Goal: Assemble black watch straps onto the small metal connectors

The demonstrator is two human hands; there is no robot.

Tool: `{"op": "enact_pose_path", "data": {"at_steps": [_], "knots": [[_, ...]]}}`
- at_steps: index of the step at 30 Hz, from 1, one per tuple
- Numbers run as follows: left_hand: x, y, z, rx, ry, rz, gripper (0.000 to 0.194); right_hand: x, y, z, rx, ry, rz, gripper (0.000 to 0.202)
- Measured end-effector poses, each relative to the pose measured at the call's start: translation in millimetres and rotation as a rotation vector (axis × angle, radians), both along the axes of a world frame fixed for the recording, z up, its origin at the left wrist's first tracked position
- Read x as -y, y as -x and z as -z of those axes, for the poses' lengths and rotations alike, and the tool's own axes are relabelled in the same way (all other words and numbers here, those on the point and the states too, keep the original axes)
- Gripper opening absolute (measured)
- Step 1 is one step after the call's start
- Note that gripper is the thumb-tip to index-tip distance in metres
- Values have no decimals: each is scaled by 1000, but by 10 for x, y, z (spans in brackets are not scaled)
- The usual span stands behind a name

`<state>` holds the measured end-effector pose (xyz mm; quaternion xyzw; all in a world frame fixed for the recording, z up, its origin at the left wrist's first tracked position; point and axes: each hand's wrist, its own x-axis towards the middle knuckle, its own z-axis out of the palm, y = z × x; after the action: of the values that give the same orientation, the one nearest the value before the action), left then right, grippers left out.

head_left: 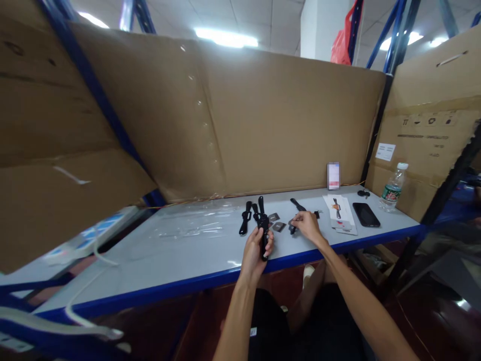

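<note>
My left hand (257, 249) grips a black watch with its strap (263, 225) upright over the front part of the pale bench (180, 255). My right hand (308, 224) rests on the bench to the right, fingers pinched on a small dark part (292, 226). A loose black strap (245, 218) lies just left of the held watch. Another black strap (298, 204) lies behind my right hand. Two small grey square pieces (276, 222) sit between my hands.
Printed leaflets (340, 213), a black phone (366, 214) and a water bottle (393, 188) lie at the right end. A small card (333, 175) leans on the cardboard wall (263, 120). Clear plastic film (191, 225) covers the left of the bench. Blue rack posts stand around.
</note>
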<state>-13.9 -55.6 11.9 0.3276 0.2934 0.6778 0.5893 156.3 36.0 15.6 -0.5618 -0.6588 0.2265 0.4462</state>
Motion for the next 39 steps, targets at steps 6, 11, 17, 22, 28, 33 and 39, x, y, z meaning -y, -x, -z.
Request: {"op": "enact_pose_path", "data": {"at_steps": [6, 11, 17, 22, 28, 33, 39], "knots": [[32, -22, 4, -70, 1, -42, 42, -276, 83, -212, 106, -15, 79, 9], [11, -41, 2, -54, -21, -42, 38, -282, -464, -351, 145, -85, 187, 23], [4, -44, -20, -54, -25, -35, 39, -126, -918, -351, 251, -97, 238, 20], [22, -45, -28, -74, -18, -37, 41, -34, -827, -284, 342, -75, 208, 15], [25, -50, -23, -80, -8, -33, 40, -34, -759, -262, 387, -74, 223, 16], [24, -44, -22, -86, -1, -19, 40, 67, -905, -155, 344, -69, 321, 18], [22, -47, -24, -98, 6, -25, 43, 324, -858, 115, 243, -85, 292, 19]]}}
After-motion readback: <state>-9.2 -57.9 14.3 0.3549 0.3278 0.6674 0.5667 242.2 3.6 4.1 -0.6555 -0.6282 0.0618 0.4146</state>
